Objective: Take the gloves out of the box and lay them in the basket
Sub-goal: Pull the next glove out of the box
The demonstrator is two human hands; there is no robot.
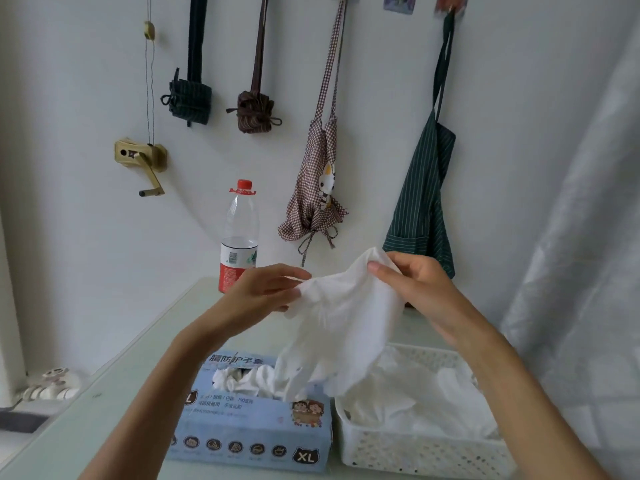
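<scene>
Head view: white glove (341, 317) pinched between fingers of left hand (266, 292) and right hand (415, 289), above box (249, 427) and basket (415, 452).

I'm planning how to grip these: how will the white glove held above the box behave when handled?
Probably floppy: the glove sags and creases between the left hand and right hand. Likely very light, since fingertip pinches hold it. It may drag others from the box.

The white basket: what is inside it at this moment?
Inside the white basket lies a loose pile of white gloves. How many there are cannot be told. The pile covers the basket's floor, and the glove held above hides part of the far side.
</scene>
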